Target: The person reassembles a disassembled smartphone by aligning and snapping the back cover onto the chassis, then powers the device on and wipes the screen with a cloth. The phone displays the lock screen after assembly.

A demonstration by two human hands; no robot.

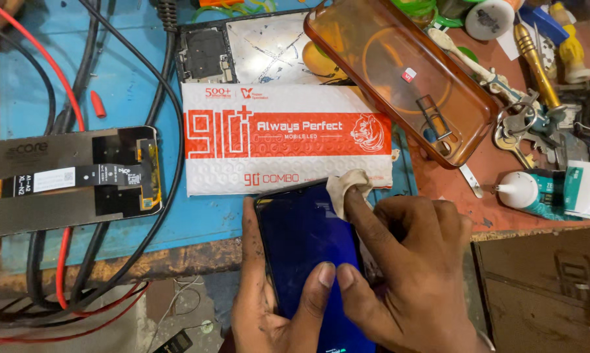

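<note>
Both hands grip a dark phone screen [308, 261] at the bench's near edge. Left hand [269, 307] cradles it from beneath, fingers wrapped up its left side and thumb pressed flat on the glass. Right hand [409, 274] clasps the right side, thumb meeting the left thumb, forefinger pinning a small pale cloth [347, 186] on the screen's top corner. Just beyond lies a white and red padded packet [282, 137].
</note>
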